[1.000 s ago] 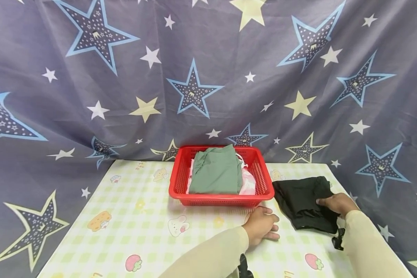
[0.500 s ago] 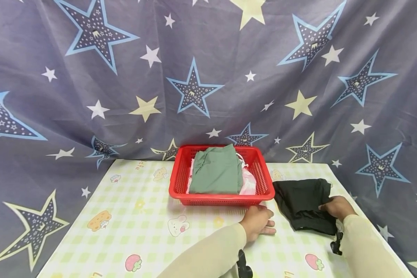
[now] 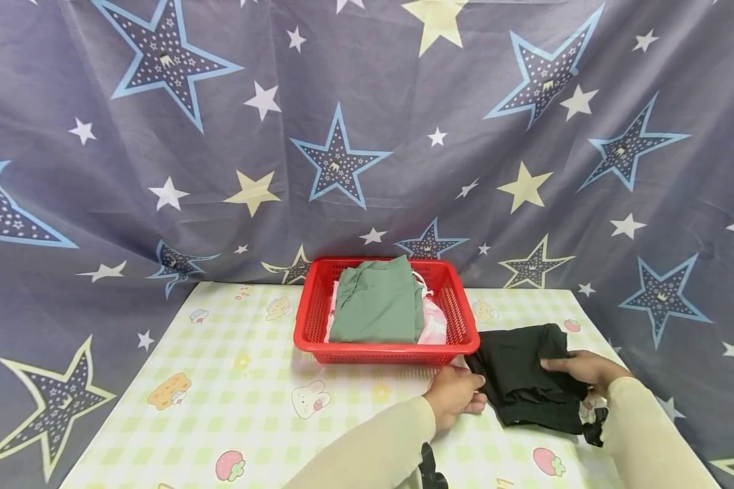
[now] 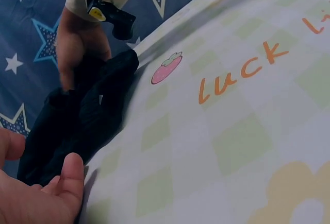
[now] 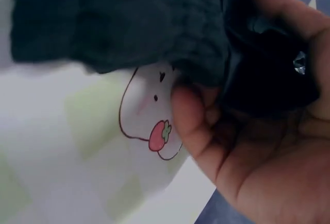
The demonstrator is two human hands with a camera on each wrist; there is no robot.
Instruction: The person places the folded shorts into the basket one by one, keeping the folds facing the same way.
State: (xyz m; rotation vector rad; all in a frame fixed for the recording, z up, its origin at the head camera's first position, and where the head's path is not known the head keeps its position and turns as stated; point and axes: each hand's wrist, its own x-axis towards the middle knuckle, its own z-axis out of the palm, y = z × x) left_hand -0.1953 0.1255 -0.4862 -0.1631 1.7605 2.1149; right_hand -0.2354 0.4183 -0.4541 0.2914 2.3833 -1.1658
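Note:
A black folded garment lies on the right of the table, just right of the basket. My right hand grips its right side, thumb on top and fingers underneath. A gathered, elastic-looking edge of the garment shows in the right wrist view. At the garment's left edge is my left hand, its fingertips overlapping the cloth in the head view. Thumb and fingers of that left hand stand apart, with the dark cloth beyond them.
A red plastic basket stands at the back middle. Inside lie a folded green cloth and a pink-and-white cloth with a white cord. A checked tablecloth covers the table; a starry curtain hangs behind.
The black garment has shifted toward me and slightly left, moving with my right hand. Its left edge now meets my left hand's fingertips. The basket stays put.

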